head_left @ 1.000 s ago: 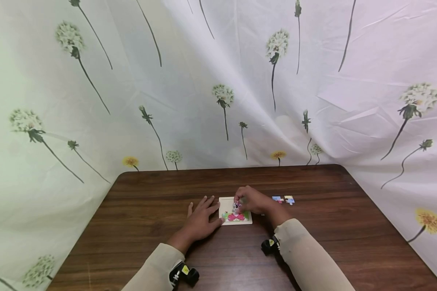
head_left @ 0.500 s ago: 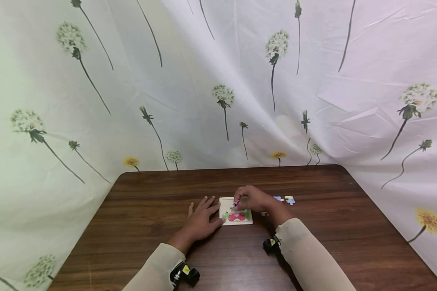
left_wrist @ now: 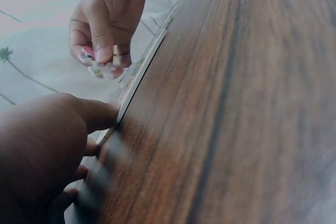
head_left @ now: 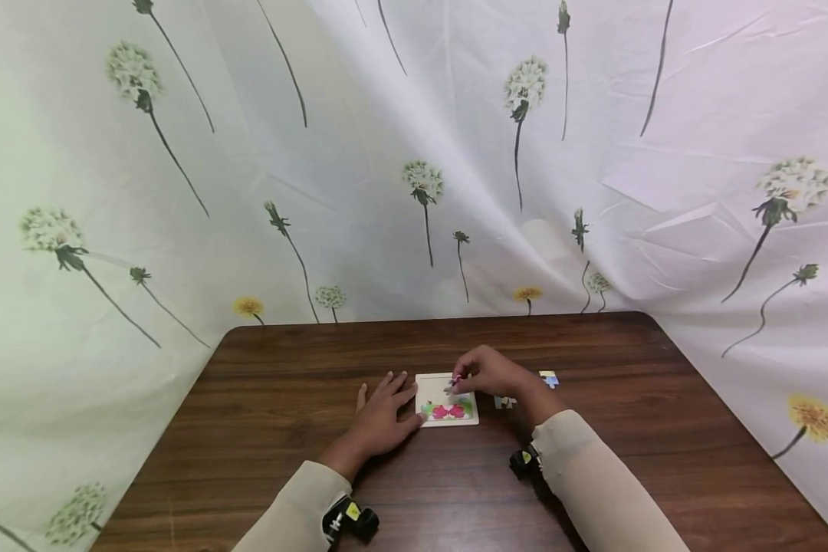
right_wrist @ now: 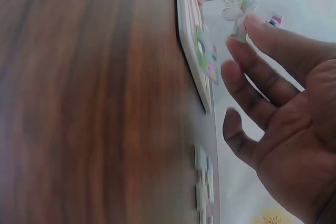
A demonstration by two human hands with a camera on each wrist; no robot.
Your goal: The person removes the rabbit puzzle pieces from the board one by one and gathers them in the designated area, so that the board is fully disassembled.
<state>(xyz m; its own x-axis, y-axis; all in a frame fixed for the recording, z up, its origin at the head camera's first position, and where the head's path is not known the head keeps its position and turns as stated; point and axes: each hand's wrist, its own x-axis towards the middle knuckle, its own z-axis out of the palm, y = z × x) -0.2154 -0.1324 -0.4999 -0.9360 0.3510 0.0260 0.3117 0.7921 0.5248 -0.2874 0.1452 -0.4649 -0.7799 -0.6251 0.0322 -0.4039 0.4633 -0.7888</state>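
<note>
A small puzzle tray (head_left: 430, 388) with a pale rim lies on the table, with green and bright pink printed pieces (head_left: 448, 412) along its near side. My left hand (head_left: 381, 420) rests beside it with fingers spread, the thumb on its left near corner. Above the tray's right half, my right hand (head_left: 491, 374) pinches a jigsaw piece (right_wrist: 239, 20) between thumb and fingertips. The left wrist view shows this piece (left_wrist: 97, 69) held up off the tray, partly covered by the fingers. In the right wrist view, a colourful piece (right_wrist: 208, 59) stands tilted at the tray's edge.
Loose jigsaw pieces (head_left: 549, 379) lie on the brown wooden table (head_left: 428, 491), right of the tray; another piece (head_left: 505, 402) sits close by the right wrist. A white cloth (head_left: 359, 230) printed with dandelions hangs behind the table.
My right hand has shifted right and slightly away with the pinched piece, baring more of the tray. It uncovers one loose piece and hides another. The left hand stays still.
</note>
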